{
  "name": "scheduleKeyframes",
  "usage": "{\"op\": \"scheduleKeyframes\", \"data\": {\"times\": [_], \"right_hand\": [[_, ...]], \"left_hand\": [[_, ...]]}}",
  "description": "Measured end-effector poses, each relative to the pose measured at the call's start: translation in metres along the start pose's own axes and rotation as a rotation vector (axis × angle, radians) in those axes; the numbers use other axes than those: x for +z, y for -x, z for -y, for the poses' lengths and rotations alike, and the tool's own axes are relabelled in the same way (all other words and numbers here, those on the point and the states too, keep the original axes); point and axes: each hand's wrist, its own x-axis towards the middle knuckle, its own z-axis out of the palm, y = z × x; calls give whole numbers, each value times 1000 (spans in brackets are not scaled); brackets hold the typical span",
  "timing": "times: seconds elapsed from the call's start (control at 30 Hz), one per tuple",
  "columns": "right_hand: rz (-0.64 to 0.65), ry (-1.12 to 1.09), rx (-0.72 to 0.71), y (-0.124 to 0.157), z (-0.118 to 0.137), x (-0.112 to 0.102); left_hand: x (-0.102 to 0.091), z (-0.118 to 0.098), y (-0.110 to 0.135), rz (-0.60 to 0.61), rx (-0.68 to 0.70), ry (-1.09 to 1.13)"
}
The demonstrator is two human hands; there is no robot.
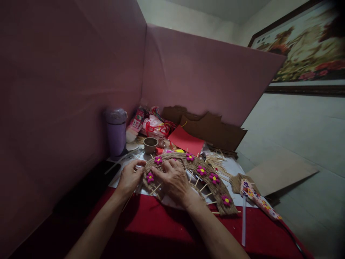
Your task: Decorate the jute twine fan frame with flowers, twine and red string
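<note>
A curved arch of woven jute (212,187), dotted with pink and yellow flowers and crossed by thin wooden sticks, lies on a white sheet (231,167) over the red tablecloth (151,230). My left hand (129,178) pinches the arch's left end, fingers closed on the jute edge. My right hand (174,180) lies on top of the arch's left part, fingers bent and pressing down on it. A pink flower (150,176) sits between the two hands.
Pink partition boards (67,90) wall the left and back. Behind the arch stand a purple cup (116,135), a small brown pot (150,144), red paper (186,141), brown cardboard (212,131) and craft packets. A patterned strip (260,200) lies right; a black object (88,187) left.
</note>
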Motion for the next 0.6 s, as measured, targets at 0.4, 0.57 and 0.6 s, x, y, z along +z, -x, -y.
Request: {"op": "scheduleKeyframes", "data": {"times": [0.4, 0.57, 0.6], "right_hand": [[-5, -11, -4, -4, 2, 5], [-47, -63, -10, -3, 1, 7], [-57, -75, -13, -3, 1, 7]], "left_hand": [[3, 10, -2, 52, -13, 7], [3, 12, -2, 17, 33, -73], [3, 11, -2, 17, 30, -73]]}}
